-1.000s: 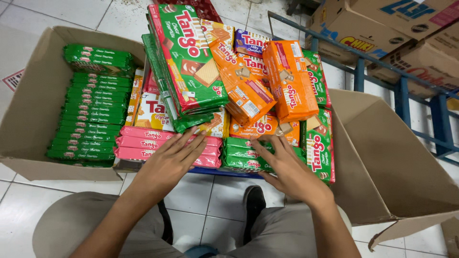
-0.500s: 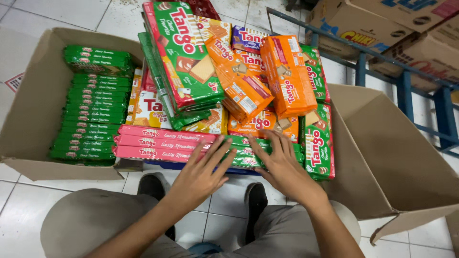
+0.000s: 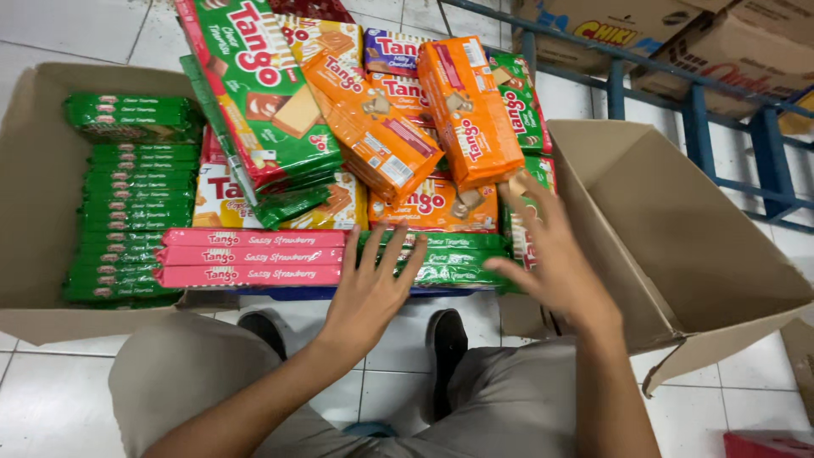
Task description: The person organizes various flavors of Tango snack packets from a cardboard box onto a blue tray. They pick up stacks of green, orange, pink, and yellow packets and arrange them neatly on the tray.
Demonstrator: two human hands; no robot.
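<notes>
Right now we have both hands over the near edge of an open brown cardboard box packed with wafer packs. Our left hand lies flat, fingers spread and gripping nothing, its fingertips resting on the row of slim green foil wafer packs lying on their sides at the front of the box, just beside the three slim pink foil wafer packs. Our right hand hovers open, fingers loose, near the right end of the green packs and just under the long orange wafer pack that leans on the heap; whether it touches anything we cannot tell.

We judge the green packs light and fairly stiff along their length, with slick, crinkly wrappers, and the wafers inside likely brittle, so squeezing hard or bending could crack them. The best hold seems to be across the narrow width near the middle, or at both ends when lifting several together. The loose orange and large green wafer pack on top look apt to slide.
</notes>
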